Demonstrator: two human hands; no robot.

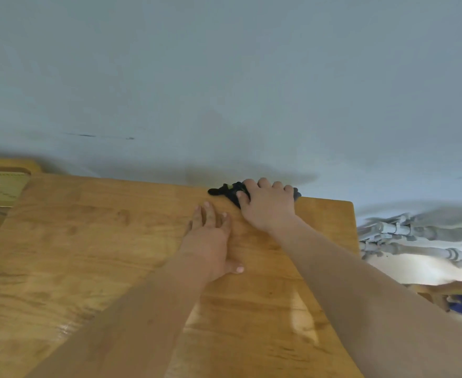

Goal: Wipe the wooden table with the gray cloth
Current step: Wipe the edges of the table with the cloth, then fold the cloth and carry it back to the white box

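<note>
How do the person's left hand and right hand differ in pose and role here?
The right hand presses the dark cloth at the wooden table's far edge; the left hand holds nothing. The right reaches further than the left. Both lie palm-down on the table.

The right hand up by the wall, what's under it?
A dark bunched cloth, pressed on the wooden table's far edge by the right hand. Its ends poke out either side; the middle is covered.
</note>
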